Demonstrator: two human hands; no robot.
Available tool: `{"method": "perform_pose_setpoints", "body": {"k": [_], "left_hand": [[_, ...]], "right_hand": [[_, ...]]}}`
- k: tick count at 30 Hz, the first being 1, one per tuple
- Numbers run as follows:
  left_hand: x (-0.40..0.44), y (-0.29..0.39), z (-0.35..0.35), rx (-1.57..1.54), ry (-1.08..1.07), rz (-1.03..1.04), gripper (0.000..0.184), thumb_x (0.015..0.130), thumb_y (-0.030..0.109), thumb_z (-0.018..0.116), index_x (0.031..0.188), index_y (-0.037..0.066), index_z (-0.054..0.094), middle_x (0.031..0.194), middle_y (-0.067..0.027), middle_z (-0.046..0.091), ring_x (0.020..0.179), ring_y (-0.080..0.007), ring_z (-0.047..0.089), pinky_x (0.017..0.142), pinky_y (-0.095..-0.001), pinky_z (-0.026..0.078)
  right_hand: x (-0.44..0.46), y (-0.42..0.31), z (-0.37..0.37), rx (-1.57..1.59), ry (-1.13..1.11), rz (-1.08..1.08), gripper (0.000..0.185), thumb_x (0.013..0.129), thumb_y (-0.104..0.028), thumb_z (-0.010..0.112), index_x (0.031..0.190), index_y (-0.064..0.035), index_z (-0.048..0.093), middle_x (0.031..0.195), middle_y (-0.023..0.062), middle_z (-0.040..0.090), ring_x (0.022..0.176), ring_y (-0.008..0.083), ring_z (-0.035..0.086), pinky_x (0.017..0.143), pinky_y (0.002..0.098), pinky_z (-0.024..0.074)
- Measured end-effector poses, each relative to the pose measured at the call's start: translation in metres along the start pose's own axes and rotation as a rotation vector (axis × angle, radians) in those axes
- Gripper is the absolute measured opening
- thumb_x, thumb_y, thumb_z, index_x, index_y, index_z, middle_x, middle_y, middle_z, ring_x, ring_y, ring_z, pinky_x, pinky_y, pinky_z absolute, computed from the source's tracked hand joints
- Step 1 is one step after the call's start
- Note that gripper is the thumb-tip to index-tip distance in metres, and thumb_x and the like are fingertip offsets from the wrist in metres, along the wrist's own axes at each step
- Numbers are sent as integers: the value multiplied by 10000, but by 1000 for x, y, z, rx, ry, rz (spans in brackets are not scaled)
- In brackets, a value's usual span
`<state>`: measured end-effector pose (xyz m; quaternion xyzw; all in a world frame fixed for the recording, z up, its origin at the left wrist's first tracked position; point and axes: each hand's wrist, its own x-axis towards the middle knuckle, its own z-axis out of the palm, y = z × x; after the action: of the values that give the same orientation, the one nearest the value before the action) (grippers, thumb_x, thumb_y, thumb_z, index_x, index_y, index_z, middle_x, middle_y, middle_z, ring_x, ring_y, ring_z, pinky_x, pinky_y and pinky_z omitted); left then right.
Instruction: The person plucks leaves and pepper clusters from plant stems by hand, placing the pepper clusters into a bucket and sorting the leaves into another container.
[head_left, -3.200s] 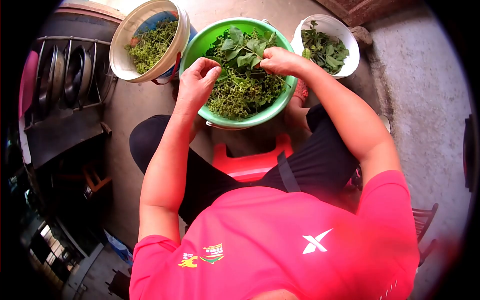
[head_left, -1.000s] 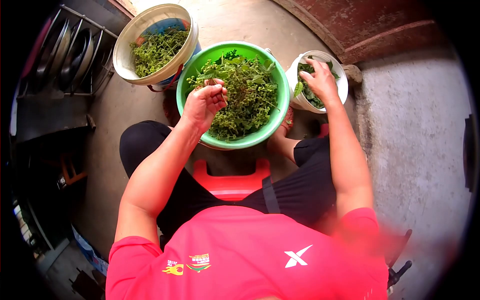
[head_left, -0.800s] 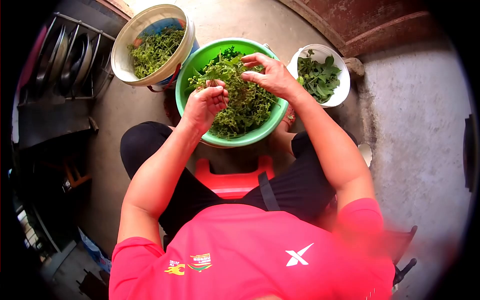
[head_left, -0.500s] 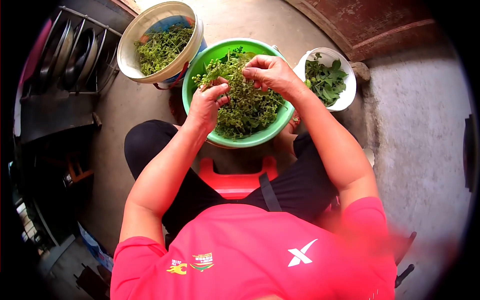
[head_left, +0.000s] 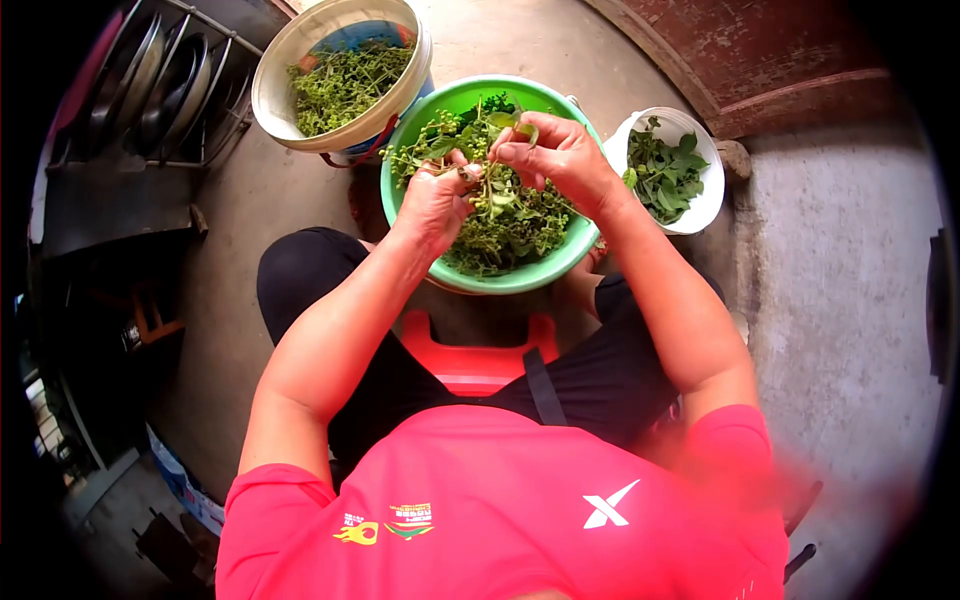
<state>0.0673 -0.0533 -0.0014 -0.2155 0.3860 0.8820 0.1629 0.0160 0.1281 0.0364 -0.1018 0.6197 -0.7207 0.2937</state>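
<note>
A green basin (head_left: 493, 281) full of leafy stems with small green berries stands in front of me. Over its left half, my left hand (head_left: 436, 205) is closed round a berry sprig (head_left: 440, 146). My right hand (head_left: 560, 160) pinches a green leaf (head_left: 506, 120) at the sprig, close to the left fingertips. At the upper left is a cream bucket (head_left: 268, 92) holding berry stems. To the right of the basin, a white bucket (head_left: 713, 185) holds loose dark green leaves.
A red plastic stool (head_left: 470, 366) shows between my legs. Pans (head_left: 180, 95) stand in a metal rack at the upper left. A reddish-brown wooden panel (head_left: 790, 60) lies at the upper right, with a wall or floor surface (head_left: 840, 230) below it.
My right hand has come from the white bucket back over the basin and now pinches a leaf beside my left hand. My left hand keeps its sprig. The view has shifted slightly.
</note>
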Motion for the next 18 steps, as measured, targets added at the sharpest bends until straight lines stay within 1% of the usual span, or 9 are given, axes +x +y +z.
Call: {"method": "perform_pose_setpoints", "body": {"k": [1, 3, 5, 9, 11, 12, 15, 17, 18], "left_hand": [[-1, 1, 2, 1, 1, -1, 159, 784, 8, 632, 782, 124, 523, 762, 15, 583, 729, -130, 568, 659, -339, 474], [-3, 4, 6, 96, 12, 64, 159, 779, 0, 621, 801, 119, 517, 775, 14, 563, 720, -131, 562, 645, -323, 483], [-1, 4, 4, 124, 10, 71, 184, 773, -18, 607, 847, 120, 509, 802, 13, 550, 733, -126, 565, 621, -299, 492], [4, 1, -1, 223, -11, 89, 246, 776, -32, 604, 947, 114, 504, 854, 8, 543, 762, -124, 570, 608, -282, 505], [3, -1, -4, 258, -8, 102, 269, 779, -33, 605, 980, 112, 503, 874, 6, 540, 770, -123, 571, 605, -276, 507], [2, -1, -4, 241, -18, 85, 273, 783, -26, 609, 997, 108, 504, 880, 7, 539, 770, -124, 571, 608, -280, 507], [-2, 4, 0, 242, -84, 41, 282, 793, -10, 616, 1026, 103, 504, 881, 15, 534, 768, -126, 570, 620, -289, 497], [-5, 6, 3, 216, -173, 5, 287, 793, -7, 619, 1030, 106, 503, 882, 20, 531, 760, -120, 558, 638, -277, 470], [-7, 6, 5, 200, -198, -9, 278, 791, -1, 629, 1015, 115, 511, 866, 25, 530, 751, -104, 537, 655, -254, 438]], "right_hand": [[0, -3, 0, -27, 54, -61, 162, 843, -198, 672, 909, -52, 650, 812, 5, 650, 555, 45, 501, 484, 196, 388], [-3, -10, -2, 54, 103, -100, 135, 849, -162, 662, 917, -47, 646, 838, 19, 662, 561, 48, 511, 503, 190, 419], [-7, -16, 0, 36, 94, -106, 153, 848, -188, 670, 913, -53, 639, 785, -12, 646, 569, 40, 542, 498, 177, 434], [-8, -13, 2, -55, 41, -171, 136, 869, -164, 645, 922, -39, 629, 817, 6, 663, 576, 38, 550, 507, 175, 443], [-8, -25, 3, -14, 227, -302, 121, 886, -146, 622, 916, -30, 607, 828, 28, 669, 577, 38, 552, 505, 173, 442], [-5, -32, -9, 2, 220, -365, 105, 902, -128, 590, 934, -28, 580, 839, 49, 673, 581, 43, 559, 506, 173, 443], [3, -26, -22, -5, 216, -201, 111, 895, -106, 532, 972, -31, 558, 818, 46, 655, 577, 51, 554, 514, 187, 448], [8, -18, -27, -112, 99, 72, 203, 882, -142, 536, 1057, -51, 584, 796, -2, 599, 609, 55, 524, 553, 195, 429], [11, -13, -27, -115, 53, 115, 239, 871, -164, 557, 1081, -55, 589, 791, -12, 586, 624, 53, 513, 567, 201, 429]]}}
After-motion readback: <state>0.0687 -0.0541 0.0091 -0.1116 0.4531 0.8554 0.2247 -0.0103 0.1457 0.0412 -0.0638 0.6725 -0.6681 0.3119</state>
